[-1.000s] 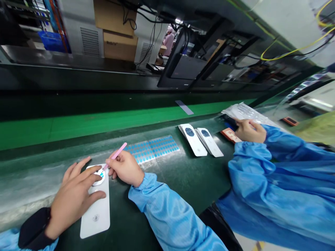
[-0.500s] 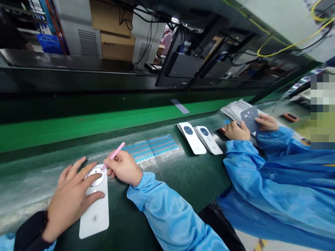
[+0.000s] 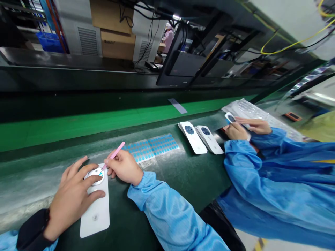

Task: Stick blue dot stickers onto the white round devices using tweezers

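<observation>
Small blue dot (image 3: 101,173) now shows at the tip of the thin pink plastic stick (image 3: 115,153), on the ring of the flat white plastic cover (image 3: 96,212) lying on the green worktop (image 3: 183,174). Right hand (image 3: 124,167) fingers pinch the stick; left hand (image 3: 70,200) fingers are spread flat, pinning the cover. Dot looks mid-placement.

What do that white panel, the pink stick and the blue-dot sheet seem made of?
The white panel under the left hand: probably smooth plastic or coated glass; even, glossy surface. The pink stick in the right hand: likely matte plastic; thin, uniformly coloured. The blue-dot sheet: seemingly thin stickers on pale backing; lies quite flat.
</observation>
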`<state>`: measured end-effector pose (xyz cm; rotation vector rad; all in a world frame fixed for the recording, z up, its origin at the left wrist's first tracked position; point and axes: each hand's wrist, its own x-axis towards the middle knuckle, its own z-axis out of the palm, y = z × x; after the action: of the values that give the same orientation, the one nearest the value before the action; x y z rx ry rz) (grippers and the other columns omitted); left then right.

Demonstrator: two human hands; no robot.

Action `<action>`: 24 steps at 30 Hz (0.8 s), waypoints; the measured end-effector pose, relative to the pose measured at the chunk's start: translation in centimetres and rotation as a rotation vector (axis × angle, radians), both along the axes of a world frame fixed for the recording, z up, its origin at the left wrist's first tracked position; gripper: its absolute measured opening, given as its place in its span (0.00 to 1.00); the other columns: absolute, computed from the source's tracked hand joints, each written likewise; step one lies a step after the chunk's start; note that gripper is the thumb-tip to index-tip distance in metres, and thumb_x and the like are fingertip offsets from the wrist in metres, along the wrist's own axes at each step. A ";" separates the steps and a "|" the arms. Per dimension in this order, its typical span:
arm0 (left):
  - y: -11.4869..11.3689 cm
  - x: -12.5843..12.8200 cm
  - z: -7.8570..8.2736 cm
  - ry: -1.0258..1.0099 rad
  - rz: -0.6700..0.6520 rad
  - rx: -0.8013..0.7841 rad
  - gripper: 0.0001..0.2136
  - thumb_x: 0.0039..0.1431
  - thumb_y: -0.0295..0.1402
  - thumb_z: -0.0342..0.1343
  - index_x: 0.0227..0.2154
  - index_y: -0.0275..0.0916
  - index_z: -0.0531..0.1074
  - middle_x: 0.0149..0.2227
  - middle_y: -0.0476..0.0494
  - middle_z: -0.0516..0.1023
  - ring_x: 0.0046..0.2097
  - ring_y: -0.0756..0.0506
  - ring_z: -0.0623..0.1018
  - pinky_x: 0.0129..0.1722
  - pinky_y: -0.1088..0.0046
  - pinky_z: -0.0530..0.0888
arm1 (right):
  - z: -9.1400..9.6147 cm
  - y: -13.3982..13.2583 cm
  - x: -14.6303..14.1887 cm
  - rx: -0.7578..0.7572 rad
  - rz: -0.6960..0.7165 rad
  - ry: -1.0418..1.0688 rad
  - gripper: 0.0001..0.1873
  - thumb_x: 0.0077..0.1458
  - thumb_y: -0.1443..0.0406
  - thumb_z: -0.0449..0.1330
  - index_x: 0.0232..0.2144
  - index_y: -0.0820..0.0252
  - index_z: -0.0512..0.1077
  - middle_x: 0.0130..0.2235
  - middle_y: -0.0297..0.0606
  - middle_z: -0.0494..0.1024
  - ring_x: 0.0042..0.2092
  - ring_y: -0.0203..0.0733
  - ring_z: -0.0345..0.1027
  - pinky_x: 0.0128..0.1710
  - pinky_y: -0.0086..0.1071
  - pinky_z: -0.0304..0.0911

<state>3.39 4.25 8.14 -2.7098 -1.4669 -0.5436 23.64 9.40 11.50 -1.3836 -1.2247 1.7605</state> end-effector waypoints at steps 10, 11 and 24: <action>0.0 -0.1 0.9 0.079 0.013 -0.004 0.14 0.54 0.47 0.66 0.43 0.54 0.83 0.54 0.42 0.85 0.64 0.24 0.73 0.56 0.42 0.73 | 0.7 0.0 -0.1 -0.024 -0.007 -0.011 0.12 0.64 0.72 0.62 0.27 0.59 0.69 0.17 0.26 0.70 0.17 0.31 0.63 0.18 0.22 0.60; 0.0 -0.1 1.0 0.082 0.018 -0.006 0.15 0.53 0.48 0.66 0.43 0.54 0.83 0.54 0.41 0.84 0.64 0.24 0.73 0.56 0.41 0.73 | 0.6 0.0 -0.1 -0.024 -0.006 -0.010 0.12 0.64 0.72 0.62 0.27 0.59 0.69 0.17 0.26 0.70 0.17 0.31 0.63 0.19 0.22 0.60; -0.4 -0.1 0.3 0.121 -0.004 0.135 0.14 0.53 0.46 0.66 0.42 0.51 0.83 0.54 0.42 0.84 0.64 0.25 0.72 0.54 0.47 0.71 | 0.7 0.1 -0.1 -0.038 -0.012 -0.015 0.12 0.63 0.73 0.63 0.28 0.60 0.69 0.17 0.25 0.70 0.17 0.31 0.63 0.18 0.21 0.60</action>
<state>3.34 3.86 8.49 -2.5931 -1.3444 -0.4524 23.50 9.48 12.25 -1.4248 -1.1938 1.7771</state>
